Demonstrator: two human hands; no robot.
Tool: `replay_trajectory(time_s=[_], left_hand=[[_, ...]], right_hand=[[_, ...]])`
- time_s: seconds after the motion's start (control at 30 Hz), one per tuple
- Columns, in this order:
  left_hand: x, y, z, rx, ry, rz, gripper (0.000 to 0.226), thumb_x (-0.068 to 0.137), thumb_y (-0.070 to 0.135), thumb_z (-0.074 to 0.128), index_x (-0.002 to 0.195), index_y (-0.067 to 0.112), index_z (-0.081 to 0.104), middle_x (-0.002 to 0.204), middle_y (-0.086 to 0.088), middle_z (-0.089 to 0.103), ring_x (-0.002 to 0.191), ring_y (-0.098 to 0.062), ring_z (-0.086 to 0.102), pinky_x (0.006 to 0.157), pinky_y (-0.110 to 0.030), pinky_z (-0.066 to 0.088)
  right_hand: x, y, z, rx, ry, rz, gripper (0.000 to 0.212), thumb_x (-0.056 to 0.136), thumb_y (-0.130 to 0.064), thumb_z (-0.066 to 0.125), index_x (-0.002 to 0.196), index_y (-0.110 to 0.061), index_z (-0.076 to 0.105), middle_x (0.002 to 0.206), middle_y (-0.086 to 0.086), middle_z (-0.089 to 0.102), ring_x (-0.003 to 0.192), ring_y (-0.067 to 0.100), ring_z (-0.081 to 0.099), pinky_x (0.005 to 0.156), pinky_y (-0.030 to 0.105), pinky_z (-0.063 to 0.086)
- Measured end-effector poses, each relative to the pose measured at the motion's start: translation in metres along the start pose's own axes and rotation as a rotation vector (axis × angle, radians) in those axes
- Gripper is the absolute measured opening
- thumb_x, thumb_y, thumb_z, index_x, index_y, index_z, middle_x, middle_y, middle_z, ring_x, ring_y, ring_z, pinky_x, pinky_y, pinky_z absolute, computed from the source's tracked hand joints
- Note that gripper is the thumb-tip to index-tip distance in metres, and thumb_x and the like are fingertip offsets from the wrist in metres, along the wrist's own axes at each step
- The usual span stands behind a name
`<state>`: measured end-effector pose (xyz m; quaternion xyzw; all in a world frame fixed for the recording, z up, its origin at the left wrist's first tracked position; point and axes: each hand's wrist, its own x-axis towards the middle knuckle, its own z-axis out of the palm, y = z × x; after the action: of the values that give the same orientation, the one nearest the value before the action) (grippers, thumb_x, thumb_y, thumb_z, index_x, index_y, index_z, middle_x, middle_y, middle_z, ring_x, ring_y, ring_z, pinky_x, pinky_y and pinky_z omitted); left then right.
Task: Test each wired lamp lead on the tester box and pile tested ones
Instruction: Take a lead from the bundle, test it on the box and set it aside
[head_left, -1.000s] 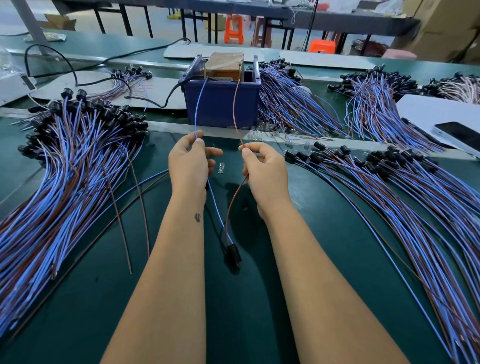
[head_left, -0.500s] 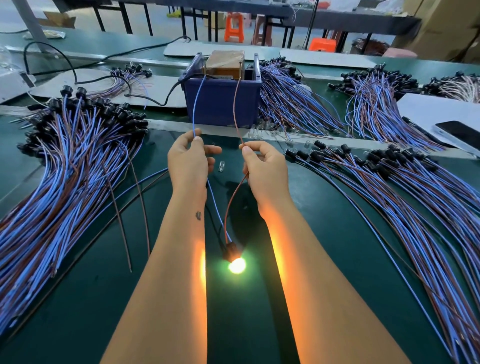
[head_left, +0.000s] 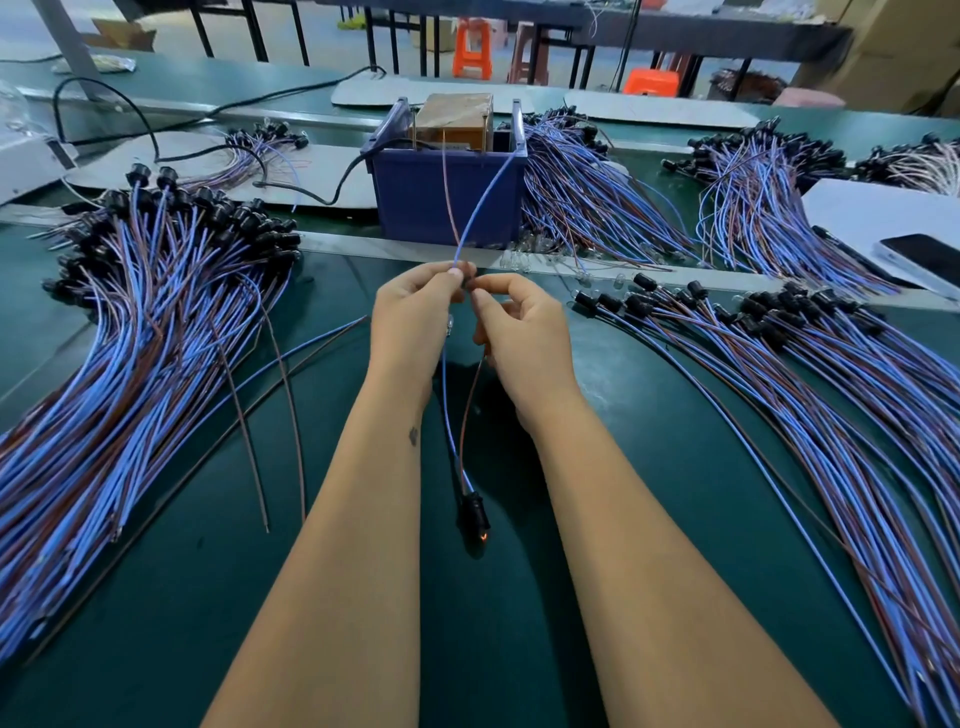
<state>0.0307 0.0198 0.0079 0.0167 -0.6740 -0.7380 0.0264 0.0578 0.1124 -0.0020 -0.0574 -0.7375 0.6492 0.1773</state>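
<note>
Nearest the camera, the black lamp socket lies on the green mat between the forearms, and its bulb, which was burning bright half a second ago, has faded to a faint orange ember. That reads as contact with the tester just broken, after a lead that lit and so passed. Above it the blue wire and brown wire rise to the hands, which were spread apart and have now come together. The left hand pinches the blue wire at its fingertips; the right hand is curled close against it, apparently pinching the brown wire, though the exact grip is hard to make out. Beyond the hands the two wire ends cross and reach up toward the blue tester box, whose contacts I cannot see clearly. This lead should next join the large pile on the left, judged to be the tested ones, while the fanned pile on the right looks still waiting.
</note>
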Motion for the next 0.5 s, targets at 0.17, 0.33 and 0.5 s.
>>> replay_trajectory(time_s=[0.17,0.33,0.5], left_hand=[[-0.002,0.001,-0.003,0.008,-0.1,-0.003,0.013,0.091,0.023,0.066,0.094,0.018,0.077,0.084,-0.005,0.072,0.076,-0.017,0.058,0.072,-0.034,0.05],[0.005,0.003,-0.008,-0.253,-0.074,-0.063,0.012,0.094,0.017,0.062,0.082,0.015,0.064,0.055,0.003,0.048,0.049,-0.011,0.037,0.045,-0.023,0.036],[0.013,0.001,-0.012,-0.499,-0.012,-0.121,0.021,0.098,0.012,0.053,0.078,0.012,0.054,0.053,0.005,0.052,0.047,-0.007,0.043,0.044,-0.018,0.034]], right_hand=[[-0.002,-0.003,-0.005,0.057,-0.036,-0.024,0.015,0.096,-0.015,0.059,0.09,-0.023,0.069,0.06,0.002,0.052,0.055,0.009,0.047,0.051,0.022,0.038],[0.0,-0.003,-0.008,0.158,-0.067,0.059,0.023,0.102,-0.014,0.046,0.1,-0.013,0.069,0.067,0.003,0.058,0.052,0.01,0.047,0.047,0.016,0.039],[-0.002,-0.002,-0.008,-0.012,-0.233,-0.034,0.043,0.081,-0.007,0.077,0.116,-0.026,0.063,0.077,0.003,0.058,0.065,0.008,0.052,0.069,0.022,0.048]])
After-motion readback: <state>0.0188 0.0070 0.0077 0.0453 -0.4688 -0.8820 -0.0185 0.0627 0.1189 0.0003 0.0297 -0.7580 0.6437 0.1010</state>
